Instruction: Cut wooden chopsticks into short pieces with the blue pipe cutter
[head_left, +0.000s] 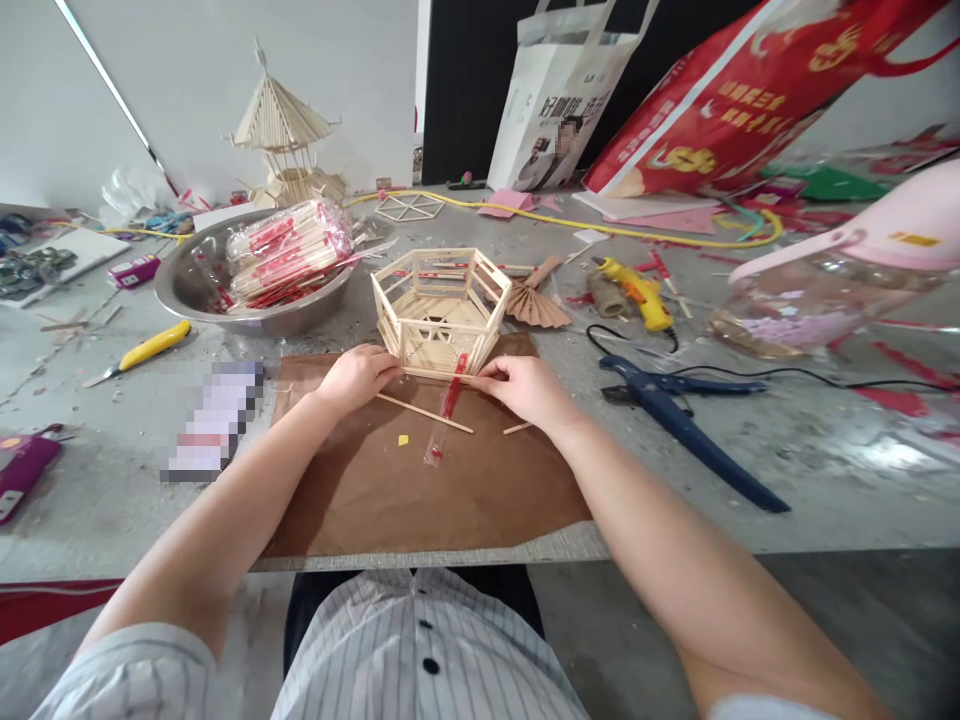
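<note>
A hexagonal frame of thin wooden sticks stands at the back edge of a brown sheet. Along its near bottom edge runs a thin stick, pinched at its left end by my left hand and at its right end by my right hand. The fingertips hide both ends. A red and clear wrapper lies between my hands, its top near the frame. One loose stick rests on the sheet below my left hand, and a short one lies beside my right hand.
At the left are a metal bowl of packaged sticks, a yellow knife and a phone. Blue cutters, a yellow glue gun and a pink-lidded bottle lie right. A stick pagoda stands behind.
</note>
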